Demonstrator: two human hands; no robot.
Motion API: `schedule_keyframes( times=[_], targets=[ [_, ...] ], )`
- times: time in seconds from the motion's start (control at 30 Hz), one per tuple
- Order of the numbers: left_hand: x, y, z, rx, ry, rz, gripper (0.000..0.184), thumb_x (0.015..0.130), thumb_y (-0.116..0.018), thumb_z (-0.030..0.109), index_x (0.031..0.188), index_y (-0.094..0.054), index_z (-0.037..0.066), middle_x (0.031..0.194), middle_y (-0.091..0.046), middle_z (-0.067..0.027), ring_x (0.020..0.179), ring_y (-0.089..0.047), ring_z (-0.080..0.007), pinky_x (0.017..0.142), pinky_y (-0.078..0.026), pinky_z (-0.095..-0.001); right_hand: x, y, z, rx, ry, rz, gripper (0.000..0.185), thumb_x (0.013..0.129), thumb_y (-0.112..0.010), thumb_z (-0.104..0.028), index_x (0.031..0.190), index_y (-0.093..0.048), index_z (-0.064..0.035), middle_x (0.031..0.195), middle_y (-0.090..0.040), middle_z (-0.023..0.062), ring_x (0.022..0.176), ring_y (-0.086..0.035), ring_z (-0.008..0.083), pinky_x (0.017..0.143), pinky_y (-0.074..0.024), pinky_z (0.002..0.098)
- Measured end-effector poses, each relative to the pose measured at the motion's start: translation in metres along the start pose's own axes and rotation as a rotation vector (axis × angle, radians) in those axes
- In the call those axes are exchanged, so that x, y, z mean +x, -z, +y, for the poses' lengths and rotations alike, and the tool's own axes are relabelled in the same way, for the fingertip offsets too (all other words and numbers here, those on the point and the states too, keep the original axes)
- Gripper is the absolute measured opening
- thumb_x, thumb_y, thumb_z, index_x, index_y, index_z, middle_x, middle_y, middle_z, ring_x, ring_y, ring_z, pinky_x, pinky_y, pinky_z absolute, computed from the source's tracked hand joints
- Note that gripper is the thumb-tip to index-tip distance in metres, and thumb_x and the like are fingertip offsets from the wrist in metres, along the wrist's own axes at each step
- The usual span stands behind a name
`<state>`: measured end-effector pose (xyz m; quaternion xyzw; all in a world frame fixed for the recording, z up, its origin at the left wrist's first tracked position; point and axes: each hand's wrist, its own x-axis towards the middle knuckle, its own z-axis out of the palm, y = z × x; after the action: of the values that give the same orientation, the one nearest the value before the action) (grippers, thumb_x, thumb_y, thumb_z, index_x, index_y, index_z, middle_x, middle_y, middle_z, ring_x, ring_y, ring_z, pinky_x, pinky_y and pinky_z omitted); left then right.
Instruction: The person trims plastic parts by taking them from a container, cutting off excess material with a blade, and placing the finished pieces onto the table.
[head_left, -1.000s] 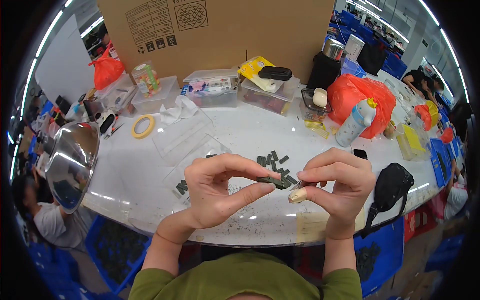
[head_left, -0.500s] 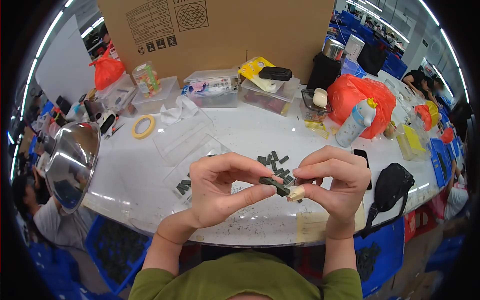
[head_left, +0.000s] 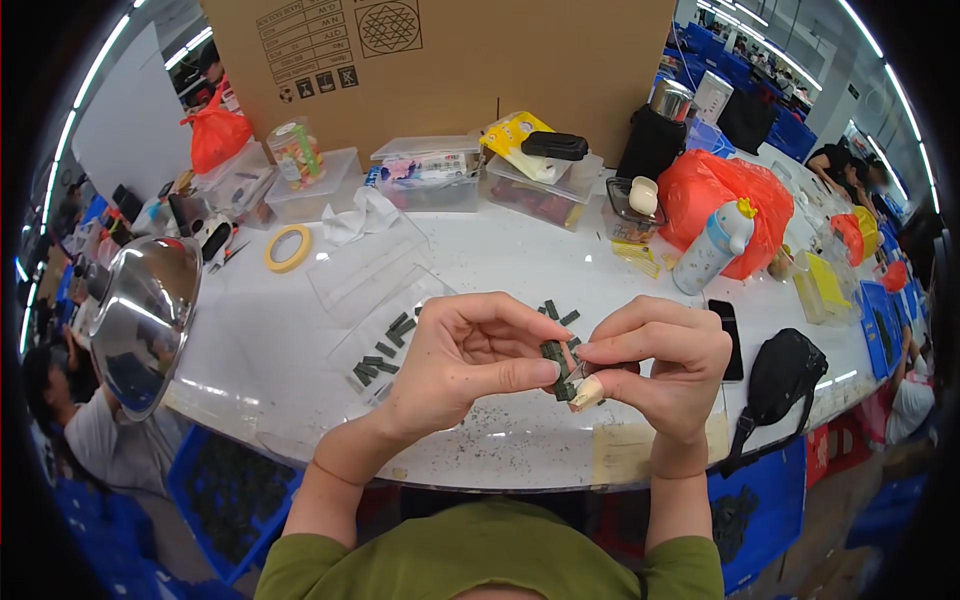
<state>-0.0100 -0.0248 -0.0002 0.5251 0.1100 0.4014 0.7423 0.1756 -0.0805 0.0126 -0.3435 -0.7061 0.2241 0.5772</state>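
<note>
Between the thumb and fingers of my left hand is a small dark green block, held tilted above the table. My right hand pinches a small blade against the block; the fingers hide most of the blade. Cream-coloured tape wraps the tip of my right thumb. Behind my hands lie several loose dark green pieces, partly hidden by the fingers. More such pieces rest on a clear plastic tray left of my left hand.
Dark crumbs dot the white table near its front edge. A tape roll and metal bowl are at left. Right of my hands are a phone, black pouch and bottle. Plastic boxes line the back.
My left hand has turned the dark green block more upright and shifted slightly right. My right fingers have closed in nearer to it. More pieces on the clear tray now show.
</note>
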Motion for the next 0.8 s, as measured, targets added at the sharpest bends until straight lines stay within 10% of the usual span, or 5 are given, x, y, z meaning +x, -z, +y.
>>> schedule_keyframes(
  times=[0.8],
  targets=[
    [-0.0015, 0.0012, 0.0081, 0.253, -0.164, 0.135, 0.024, 0.066, -0.068, -0.011, 0.089, -0.063, -0.002, 0.082, -0.067, -0.0123, 0.071, -0.066, -0.015, 0.067, -0.053, -0.0194, -0.0015, 0.0007, -0.004, -0.148, 0.082, 0.163, 0.021, 0.055, -0.075, 0.004, 0.074, -0.07, -0.0018, 0.07, -0.064, 0.0068, 0.055, -0.05, 0.0112, 0.048, -0.0384, 0.02]
  ],
)
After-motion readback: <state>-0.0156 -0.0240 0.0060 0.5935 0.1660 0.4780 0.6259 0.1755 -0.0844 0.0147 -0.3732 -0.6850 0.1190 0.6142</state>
